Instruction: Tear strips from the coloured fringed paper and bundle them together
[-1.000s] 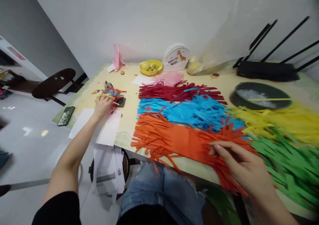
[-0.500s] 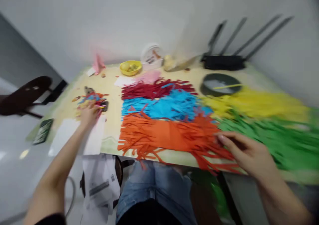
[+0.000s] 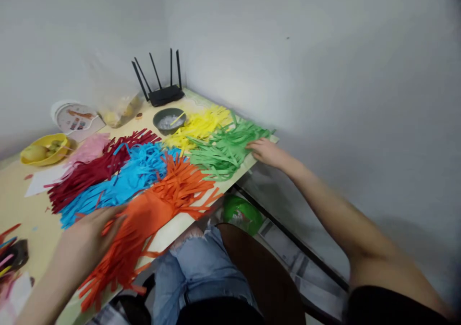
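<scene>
My left hand (image 3: 91, 231) is at the left part of the orange fringed paper (image 3: 149, 212), its fingers stretched and thumb apart, with nothing seen in it. Farther off, my right hand (image 3: 264, 151) rests with extended fingers on the right end of the green fringed paper (image 3: 228, 145). Behind the orange strips lies blue fringed paper (image 3: 124, 178), and beyond it dark red fringed paper (image 3: 95, 174). Yellow fringed paper (image 3: 201, 126) lies behind the green, partly touching it.
A black router (image 3: 166, 95) stands in the back corner, near a dark bowl (image 3: 169, 122) holding a yellow strip. At the left are a yellow basket of fruit (image 3: 45, 150), a white tub (image 3: 75, 118) and pink paper (image 3: 88, 150). A green ball-like object (image 3: 242, 214) sits under the table.
The view has swung right. My left hand has left the small colourful pile at the left and come to the orange paper; my right hand has moved from the orange to the green paper.
</scene>
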`<state>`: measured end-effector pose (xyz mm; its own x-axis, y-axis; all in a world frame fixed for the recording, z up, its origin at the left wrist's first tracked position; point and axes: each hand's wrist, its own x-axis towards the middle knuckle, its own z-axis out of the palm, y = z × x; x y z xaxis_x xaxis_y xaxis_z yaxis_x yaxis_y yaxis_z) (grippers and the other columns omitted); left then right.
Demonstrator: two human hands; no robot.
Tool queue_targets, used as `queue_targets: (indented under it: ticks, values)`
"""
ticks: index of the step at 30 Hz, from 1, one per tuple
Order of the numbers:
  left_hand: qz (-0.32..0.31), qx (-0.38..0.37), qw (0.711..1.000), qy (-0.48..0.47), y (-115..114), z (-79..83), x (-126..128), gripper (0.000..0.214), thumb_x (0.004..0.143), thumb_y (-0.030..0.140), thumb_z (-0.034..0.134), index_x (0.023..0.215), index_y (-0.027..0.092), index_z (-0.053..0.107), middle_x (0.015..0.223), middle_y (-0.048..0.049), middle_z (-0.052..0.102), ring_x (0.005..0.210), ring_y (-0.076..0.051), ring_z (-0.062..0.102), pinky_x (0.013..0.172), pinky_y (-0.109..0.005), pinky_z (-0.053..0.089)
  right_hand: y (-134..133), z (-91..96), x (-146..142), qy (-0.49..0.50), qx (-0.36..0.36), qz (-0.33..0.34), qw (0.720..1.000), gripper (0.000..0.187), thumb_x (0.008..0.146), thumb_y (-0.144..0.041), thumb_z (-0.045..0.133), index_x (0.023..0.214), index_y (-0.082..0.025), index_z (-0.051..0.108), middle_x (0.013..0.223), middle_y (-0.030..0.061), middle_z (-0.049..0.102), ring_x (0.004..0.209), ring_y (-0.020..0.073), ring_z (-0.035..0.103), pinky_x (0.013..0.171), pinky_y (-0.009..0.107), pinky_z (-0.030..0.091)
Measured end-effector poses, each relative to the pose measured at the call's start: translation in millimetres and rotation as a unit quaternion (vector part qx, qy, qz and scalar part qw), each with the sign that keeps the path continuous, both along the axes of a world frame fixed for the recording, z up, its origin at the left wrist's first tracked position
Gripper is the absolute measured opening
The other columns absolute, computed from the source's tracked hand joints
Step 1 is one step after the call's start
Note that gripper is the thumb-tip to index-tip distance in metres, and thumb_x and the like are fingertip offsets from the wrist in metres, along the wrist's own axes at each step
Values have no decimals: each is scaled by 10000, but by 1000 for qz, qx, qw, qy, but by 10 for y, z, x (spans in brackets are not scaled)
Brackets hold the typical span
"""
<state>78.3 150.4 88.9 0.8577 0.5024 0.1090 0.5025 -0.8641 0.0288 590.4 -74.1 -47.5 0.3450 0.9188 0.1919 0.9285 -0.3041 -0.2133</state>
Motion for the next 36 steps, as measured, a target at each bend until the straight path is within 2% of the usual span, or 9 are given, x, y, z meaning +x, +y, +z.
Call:
queue_targets:
  ticks: [3, 5, 9, 12, 16, 22, 25, 30, 36]
  values:
    - [-167, -65, 984, 19, -346, 41, 1261, 372, 1015, 354, 426, 1140, 207, 745, 1128, -77, 776, 1004, -245, 736, 878, -335, 571, 45, -49, 107, -30, -31, 10, 999, 346, 870, -42, 548, 1162, -63, 733, 1252, 193, 720, 1131, 292, 634, 1034, 415, 448]
    - [-248, -111, 962, 22, -534, -20, 2045, 341, 1014, 299, 452, 1151, 180, 741, 1151, -91, 764, 1084, -241, 710, 964, -331, 539, 72, -47, 163, -45, -51, 13, 998, 333, 906, -60, 516, 1161, -74, 730, 1254, 179, 722, 1126, 274, 626, 1026, 393, 449]
    - [-228, -144, 963, 19, -792, -374, 3286, 281, 989, 252, 524, 1121, 152, 750, 1178, -125, 752, 1127, -256, 691, 1010, -335, 502, 103, 1, 228, -66, -90, 12, 994, 275, 943, -99, 510, 1057, -106, 759, 1158, 154, 760, 1058, 259, 645, 943, 348, 467]
    - [-201, -154, 967, 21, -909, -695, 3838, 264, 950, 285, 606, 1099, 119, 746, 1141, -165, 754, 1106, -290, 696, 959, -345, 519, 124, 47, 261, -76, -112, 11, 991, 254, 947, -117, 522, 1030, -115, 762, 1086, 144, 773, 1033, 257, 662, 887, 327, 465]
    - [-158, -167, 973, 17, -974, -978, 4127, 288, 879, 305, 703, 1084, 103, 724, 1142, -185, 742, 1103, -305, 686, 924, -344, 522, 158, 92, 305, -81, -121, 8, 989, 234, 951, -142, 528, 999, -131, 757, 1066, 132, 772, 1012, 245, 672, 850, 310, 449]
    - [-99, -196, 976, -4, -934, -1072, 4238, 284, 882, 343, 694, 1066, 127, 701, 1072, -147, 755, 1011, -267, 703, 862, -323, 526, 181, 130, 356, -59, -98, 10, 993, 195, 925, -150, 549, 950, -162, 743, 1037, 114, 766, 1002, 231, 652, 838, 304, 439]
    - [-75, -206, 976, -20, -926, -1065, 4280, 159, 904, 230, 620, 993, 138, 716, 1023, -143, 762, 974, -255, 709, 855, -320, 517, 112, 179, 356, -39, -71, 14, 997, 180, 892, -143, 577, 965, -156, 740, 1044, 117, 757, 1022, 243, 636, 895, 325, 448]
    - [-30, -206, 973, -96, -925, -1001, 4279, 194, 909, 134, 511, 944, 147, 701, 980, -145, 754, 941, -247, 704, 851, -325, 502, -32, 177, 141, -8, 2, -29, 1000, 354, 931, -138, 461, 1212, -106, 674, 1218, 163, 710, 1167, 274, 598, 1028, 387, 442]
    - [28, -176, 956, -231, -663, -677, 4049, 156, 936, 194, 481, 983, 168, 628, 1012, -108, 725, 950, -223, 675, 863, -316, 478, 154, -20, -181, 42, -6, -53, 998, 496, 859, -33, 456, 1323, -41, 631, 1367, 187, 657, 1230, 259, 617, 1110, 358, 432]
